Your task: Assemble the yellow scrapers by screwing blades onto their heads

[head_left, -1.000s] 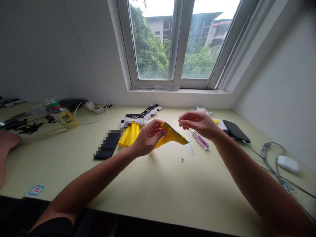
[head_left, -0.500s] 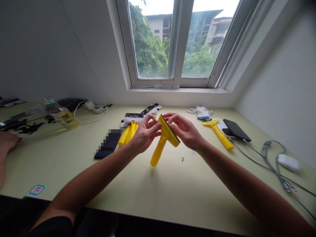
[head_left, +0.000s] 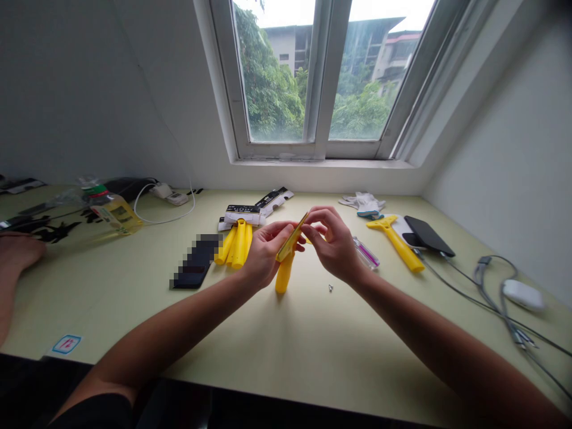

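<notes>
A yellow scraper is held above the table, its handle pointing down and its flat head tilted up to the right. My left hand grips the head, with the thumb pressed along its face. At the head's upper end, the fingertips of my right hand pinch its edge; the far fingers are partly hidden. Small silver screws lie on the table below my right hand. Behind my right wrist is a clear case with purple in it. Several yellow handles lie together left of my left hand.
Black-and-white packets and a dark phone lie to the left. A second yellow scraper, a black phone, gloves and cables are to the right. A bottle and another person's hand are far left.
The scraper has turned, its head now slanting up to the right and seen nearly edge-on. My right hand has dropped slightly, and the clear case now shows. The other person's hand has shifted right.
</notes>
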{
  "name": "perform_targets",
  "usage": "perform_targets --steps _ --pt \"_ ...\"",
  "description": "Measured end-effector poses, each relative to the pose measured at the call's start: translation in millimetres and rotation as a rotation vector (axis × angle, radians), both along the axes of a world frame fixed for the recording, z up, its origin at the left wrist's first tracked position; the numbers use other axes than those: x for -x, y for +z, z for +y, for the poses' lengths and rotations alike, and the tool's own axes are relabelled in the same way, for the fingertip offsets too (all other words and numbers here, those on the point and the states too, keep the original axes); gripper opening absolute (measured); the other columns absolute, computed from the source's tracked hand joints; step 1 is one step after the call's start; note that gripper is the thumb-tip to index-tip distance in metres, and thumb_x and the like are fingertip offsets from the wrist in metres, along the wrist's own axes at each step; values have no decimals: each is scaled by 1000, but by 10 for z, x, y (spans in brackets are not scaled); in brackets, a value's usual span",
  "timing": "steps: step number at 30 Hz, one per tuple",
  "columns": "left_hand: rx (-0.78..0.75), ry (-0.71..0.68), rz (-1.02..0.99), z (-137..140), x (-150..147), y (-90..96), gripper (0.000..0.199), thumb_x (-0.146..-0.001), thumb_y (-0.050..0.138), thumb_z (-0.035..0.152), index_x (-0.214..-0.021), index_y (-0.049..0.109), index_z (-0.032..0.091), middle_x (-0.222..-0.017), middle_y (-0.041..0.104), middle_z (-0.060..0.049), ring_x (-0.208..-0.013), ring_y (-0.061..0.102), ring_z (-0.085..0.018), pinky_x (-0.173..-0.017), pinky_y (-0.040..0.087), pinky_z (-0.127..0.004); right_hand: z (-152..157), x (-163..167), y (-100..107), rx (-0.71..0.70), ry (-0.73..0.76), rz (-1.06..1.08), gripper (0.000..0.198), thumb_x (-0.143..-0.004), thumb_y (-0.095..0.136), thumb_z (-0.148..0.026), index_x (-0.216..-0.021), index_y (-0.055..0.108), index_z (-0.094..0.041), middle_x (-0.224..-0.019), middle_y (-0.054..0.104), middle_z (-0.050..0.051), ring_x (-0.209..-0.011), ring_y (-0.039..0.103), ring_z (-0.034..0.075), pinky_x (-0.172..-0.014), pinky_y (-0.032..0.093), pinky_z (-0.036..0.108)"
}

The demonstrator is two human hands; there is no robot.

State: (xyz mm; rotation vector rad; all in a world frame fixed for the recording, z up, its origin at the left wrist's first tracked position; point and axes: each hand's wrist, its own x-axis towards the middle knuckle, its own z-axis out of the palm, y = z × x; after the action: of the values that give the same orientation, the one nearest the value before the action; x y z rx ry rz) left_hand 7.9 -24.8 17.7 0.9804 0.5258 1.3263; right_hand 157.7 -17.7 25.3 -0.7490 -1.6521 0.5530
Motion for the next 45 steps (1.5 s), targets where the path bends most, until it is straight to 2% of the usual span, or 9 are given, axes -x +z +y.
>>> perform_targets --steps 4,8,12,14,16,19,28,37,45 --pt "-67 -147 32 14 55 -83 30 -75 65 21 -105 68 16 -80 68 -7 -72 66 -21 -69 53 -38 44 -42 -11 30 -77 -30 12 -87 60 -34 -87 58 -22 -100 53 5 -85 58 15 -67 55 30" --pt "-66 -231 64 -5 41 -122 35 -71 68 16 -107 65 13 -78 64 -6 -71 61 -17 -71 49 -34 101 -68 -46 59 -127 -72 16 -89 56 -36 -88 59 -21 -96 55 5 -83 59 16 -65 55 30" --pt "9 -151 51 -19 -7 -110 27 -75 70 18 -101 65 12 -74 57 -2 -64 51 -10 -62 43 -26 104 -97 -15 -8 -172 -150 14 -89 56 -33 -89 61 -21 -100 57 7 -87 59 18 -63 54 29" --pt "13 -115 27 -2 -14 -100 26 -76 70 19 -101 64 13 -75 56 -2 -63 48 -9 -59 40 -24 102 -135 22 -114 -234 -209 10 -88 58 -30 -89 63 -21 -102 59 8 -90 59 19 -68 53 31" --pt "-2 -103 24 26 -8 -96 25 -77 68 18 -101 64 13 -75 55 -1 -64 48 -9 -60 40 -24 109 -185 51 -223 -270 -290 8 -88 59 -28 -89 64 -22 -93 63 6 -87 59 19 -74 51 34" --pt "-18 -95 41 61 4 -104 21 -79 66 17 -99 64 12 -72 53 -1 -66 50 -9 -65 41 -24 133 -243 64 -306 -245 -402 8 -89 57 -25 -91 65 -23 -80 66 4 -77 60 18 -74 50 35" --pt "8 -81 113 54 0 -147 22 -78 67 21 -98 63 12 -70 55 0 -62 50 -10 -64 42 -26 164 -247 1 -430 -171 -505 15 -89 54 -18 -97 65 -23 -91 71 6 -84 60 21 -78 50 37" --pt "9 -84 127 27 -13 -138 20 -77 68 21 -94 62 12 -70 55 0 -60 51 -9 -62 42 -27 173 -229 -4 -424 -184 -554 9 -89 55 -19 -91 63 -22 -89 67 7 -84 55 21 -78 48 37" --pt "-34 -77 183 23 -6 -128 17 -77 68 23 -90 64 13 -70 56 -1 -61 51 -10 -62 42 -27 146 -236 74 -287 -154 -501 6 -86 62 -24 -82 65 -23 -80 66 3 -74 55 18 -73 46 34"
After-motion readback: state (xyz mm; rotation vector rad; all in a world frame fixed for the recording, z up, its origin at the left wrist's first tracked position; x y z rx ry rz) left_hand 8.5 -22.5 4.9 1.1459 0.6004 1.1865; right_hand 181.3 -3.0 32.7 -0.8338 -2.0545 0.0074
